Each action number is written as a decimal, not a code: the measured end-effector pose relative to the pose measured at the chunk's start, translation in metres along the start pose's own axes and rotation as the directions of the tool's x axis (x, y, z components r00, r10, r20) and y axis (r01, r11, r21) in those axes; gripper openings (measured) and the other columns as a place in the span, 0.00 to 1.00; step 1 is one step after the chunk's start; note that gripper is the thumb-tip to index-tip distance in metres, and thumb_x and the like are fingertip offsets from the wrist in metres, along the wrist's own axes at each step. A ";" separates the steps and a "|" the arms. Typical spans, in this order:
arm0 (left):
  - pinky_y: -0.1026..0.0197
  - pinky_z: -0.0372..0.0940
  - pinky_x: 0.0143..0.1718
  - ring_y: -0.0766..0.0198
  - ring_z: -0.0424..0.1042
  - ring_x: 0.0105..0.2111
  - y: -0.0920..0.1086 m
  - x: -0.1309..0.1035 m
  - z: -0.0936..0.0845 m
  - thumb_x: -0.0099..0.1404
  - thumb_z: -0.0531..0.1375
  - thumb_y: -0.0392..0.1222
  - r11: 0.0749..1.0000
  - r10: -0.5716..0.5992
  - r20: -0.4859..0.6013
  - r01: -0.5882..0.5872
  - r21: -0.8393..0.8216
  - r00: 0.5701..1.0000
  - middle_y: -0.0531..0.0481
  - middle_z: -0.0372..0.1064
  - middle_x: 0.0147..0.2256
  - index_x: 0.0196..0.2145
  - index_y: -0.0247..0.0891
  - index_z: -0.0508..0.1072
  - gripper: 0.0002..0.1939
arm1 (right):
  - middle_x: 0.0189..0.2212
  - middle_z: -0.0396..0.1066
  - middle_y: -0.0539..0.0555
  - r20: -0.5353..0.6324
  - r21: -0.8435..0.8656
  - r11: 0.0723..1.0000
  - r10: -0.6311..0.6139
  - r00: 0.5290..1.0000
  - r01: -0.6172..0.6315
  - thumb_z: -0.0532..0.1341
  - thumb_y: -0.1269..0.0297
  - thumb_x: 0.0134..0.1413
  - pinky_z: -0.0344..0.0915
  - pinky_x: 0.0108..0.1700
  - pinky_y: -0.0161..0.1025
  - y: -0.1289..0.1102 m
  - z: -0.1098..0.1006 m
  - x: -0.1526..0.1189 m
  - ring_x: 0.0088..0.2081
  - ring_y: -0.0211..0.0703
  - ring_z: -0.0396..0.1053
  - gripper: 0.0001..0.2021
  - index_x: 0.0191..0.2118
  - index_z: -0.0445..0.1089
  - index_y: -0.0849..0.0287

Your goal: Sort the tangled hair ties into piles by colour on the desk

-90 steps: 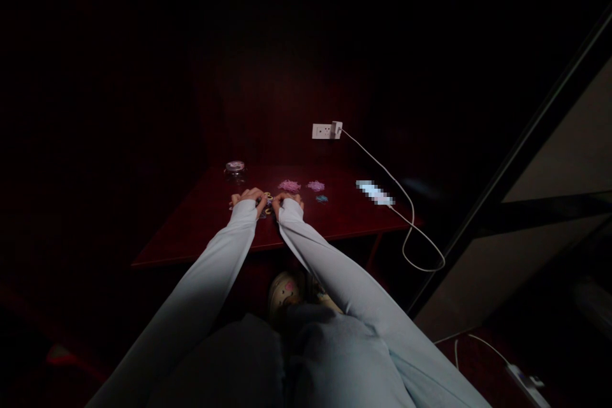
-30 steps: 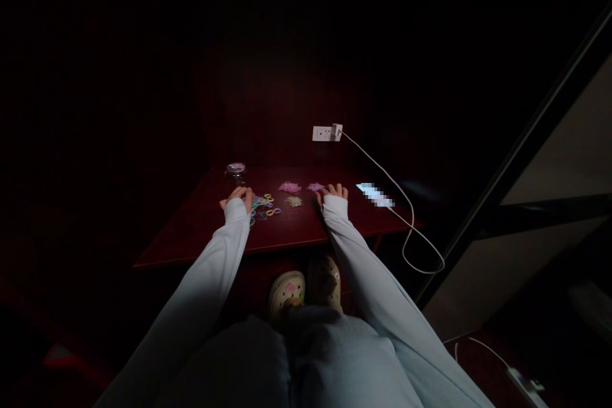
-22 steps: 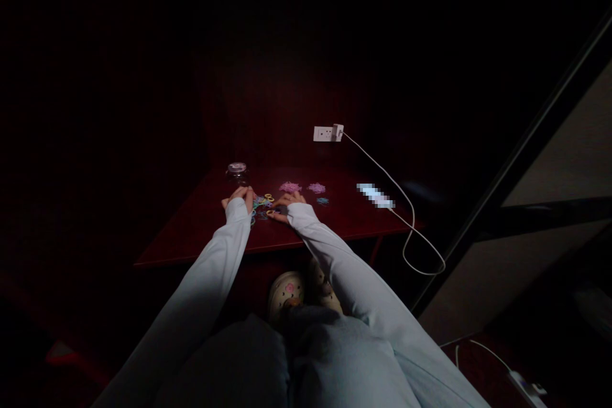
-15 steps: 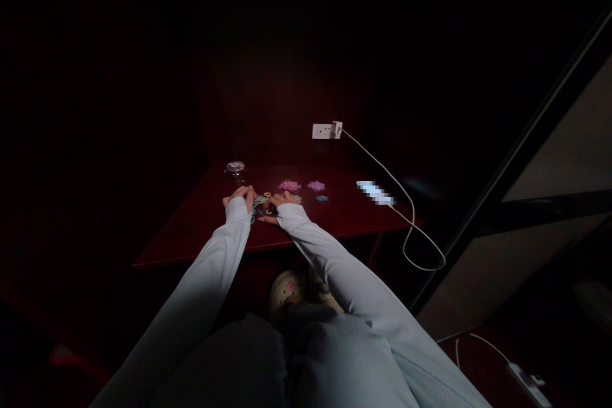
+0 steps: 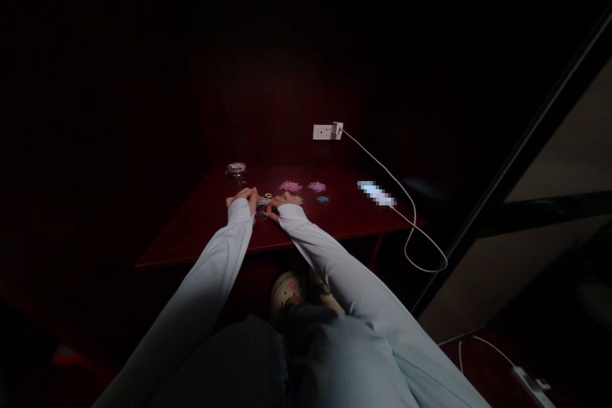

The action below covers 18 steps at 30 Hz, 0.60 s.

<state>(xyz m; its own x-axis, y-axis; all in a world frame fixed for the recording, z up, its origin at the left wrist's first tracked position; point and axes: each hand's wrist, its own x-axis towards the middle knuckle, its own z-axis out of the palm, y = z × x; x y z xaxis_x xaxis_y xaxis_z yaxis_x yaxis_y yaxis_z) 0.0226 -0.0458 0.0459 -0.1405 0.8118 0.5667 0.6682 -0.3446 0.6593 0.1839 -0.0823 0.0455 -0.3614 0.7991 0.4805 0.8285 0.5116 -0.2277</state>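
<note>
Between my two hands lies a mixed pile of small coloured rubber bands [image 5: 263,201], partly covered by them. My left hand [image 5: 243,195] rests at the pile's left edge, its fingers bent and pressed together. My right hand [image 5: 282,202] is at the right edge of the pile, thumb and fingers drawn together; whatever they pinch is too small to make out. Beyond the right hand are sorted heaps: a pink heap [image 5: 290,187], a purple heap [image 5: 316,187] and a small teal heap [image 5: 323,199]. A yellow-green heap [image 5: 298,200] shows just past my right fingers.
A clear jar with a pale lid [image 5: 236,167] stands at the back left of the dark red table [image 5: 191,229]. To the right lies a lit phone [image 5: 377,193], its white cable [image 5: 385,169] running to a wall socket [image 5: 322,132] and hanging over the table edge.
My right thumb, stretched out toward the front before, has drawn in to the fingers. The left hand stays by the pile, and the bands between the hands have shifted slightly.
</note>
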 end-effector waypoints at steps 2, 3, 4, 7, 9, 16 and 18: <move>0.52 0.56 0.49 0.57 0.75 0.38 -0.001 0.000 0.000 0.74 0.51 0.41 1.000 0.003 0.010 -0.003 0.003 1.000 0.52 0.78 0.31 0.21 0.41 0.67 0.22 | 0.42 0.76 0.52 -0.030 -0.010 1.000 -0.011 0.999 0.010 0.67 0.61 0.71 0.58 0.49 0.39 0.000 0.000 0.000 0.48 0.47 0.63 0.06 0.41 0.79 0.54; 0.52 0.56 0.49 0.57 0.75 0.38 -0.001 0.001 0.000 0.74 0.51 0.41 1.000 0.004 0.014 -0.004 0.005 1.000 0.52 0.78 0.31 0.21 0.41 0.67 0.22 | 0.41 0.77 0.52 -0.041 -0.015 1.000 -0.018 0.999 0.017 0.67 0.61 0.71 0.58 0.48 0.38 0.000 0.000 0.000 0.48 0.47 0.64 0.05 0.41 0.78 0.54; 0.52 0.56 0.49 0.57 0.74 0.38 -0.001 0.001 0.000 0.74 0.52 0.41 1.000 0.003 0.016 -0.003 0.010 1.000 0.52 0.78 0.31 0.21 0.41 0.67 0.22 | 0.41 0.77 0.52 -0.047 -0.018 1.000 -0.022 0.999 0.021 0.66 0.61 0.71 0.58 0.48 0.38 0.000 0.000 0.000 0.47 0.47 0.64 0.05 0.41 0.78 0.54; 0.52 0.56 0.48 0.57 0.74 0.39 -0.001 0.001 0.001 0.74 0.53 0.40 0.999 0.016 0.023 -0.017 0.037 1.000 0.51 0.79 0.35 0.24 0.41 0.71 0.19 | 0.41 0.77 0.53 -0.039 -0.019 1.000 -0.011 0.999 0.011 0.64 0.60 0.73 0.59 0.49 0.38 0.000 0.000 0.001 0.49 0.47 0.65 0.07 0.42 0.78 0.55; 0.52 0.56 0.48 0.57 0.75 0.41 -0.002 0.001 0.004 0.74 0.54 0.39 0.998 0.036 0.027 -0.038 0.050 0.999 0.51 0.80 0.40 0.28 0.42 0.75 0.16 | 0.41 0.78 0.53 -0.025 -0.014 1.000 0.007 1.000 -0.007 0.63 0.59 0.74 0.59 0.49 0.38 -0.001 0.000 0.001 0.49 0.47 0.65 0.08 0.43 0.78 0.55; 0.50 0.57 0.50 0.54 0.76 0.45 -0.010 0.002 0.012 0.74 0.54 0.37 0.996 0.059 0.049 -0.062 0.064 0.997 0.49 0.81 0.44 0.30 0.42 0.77 0.16 | 0.43 0.77 0.54 -0.013 -0.052 0.999 0.011 1.000 -0.012 0.68 0.52 0.69 0.56 0.50 0.40 0.000 0.000 0.002 0.50 0.49 0.64 0.12 0.42 0.78 0.56; 0.51 0.57 0.50 0.53 0.76 0.47 -0.010 0.002 0.012 0.75 0.54 0.37 0.996 0.066 0.052 -0.070 0.064 0.996 0.49 0.81 0.44 0.30 0.42 0.77 0.16 | 0.43 0.77 0.54 -0.001 -0.051 0.999 0.016 1.000 -0.016 0.70 0.51 0.66 0.56 0.49 0.40 0.000 -0.001 0.000 0.49 0.49 0.63 0.13 0.40 0.78 0.56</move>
<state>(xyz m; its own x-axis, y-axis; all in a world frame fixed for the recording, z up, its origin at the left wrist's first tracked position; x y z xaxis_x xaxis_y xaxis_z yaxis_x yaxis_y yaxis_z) 0.0245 -0.0354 0.0349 -0.0579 0.8106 0.5828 0.7219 -0.3693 0.5852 0.1846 -0.0826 0.0463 -0.3475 0.8070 0.4776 0.8549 0.4819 -0.1923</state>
